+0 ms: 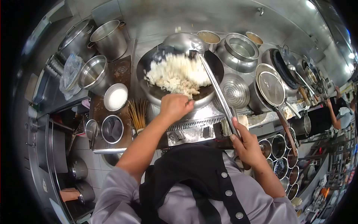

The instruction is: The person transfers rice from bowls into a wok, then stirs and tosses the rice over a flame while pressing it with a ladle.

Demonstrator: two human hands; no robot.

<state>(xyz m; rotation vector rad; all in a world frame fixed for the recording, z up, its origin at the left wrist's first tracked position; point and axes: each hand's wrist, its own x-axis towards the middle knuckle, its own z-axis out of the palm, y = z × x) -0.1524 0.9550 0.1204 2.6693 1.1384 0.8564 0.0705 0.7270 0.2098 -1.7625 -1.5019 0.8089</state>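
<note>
My left hand (176,108) is closed at the near rim of a large dark wok (143,71). A heap of loose white and pale-brown food bits (179,74), like rice, fills the middle of the wok and is smeared by motion. My right hand (244,143) grips the lower end of a long steel-handled cooking tool (220,91). Its shaft slants up and left across the wok's right side, and its head at the far side is mostly hidden.
Left of the wok stand tall pots (109,39), a bowl of white powder (115,98) and a bundle of thin sticks (138,112). To the right are a perforated strainer (234,91) and a mesh sieve (271,89). Another person (337,112) stands at far right.
</note>
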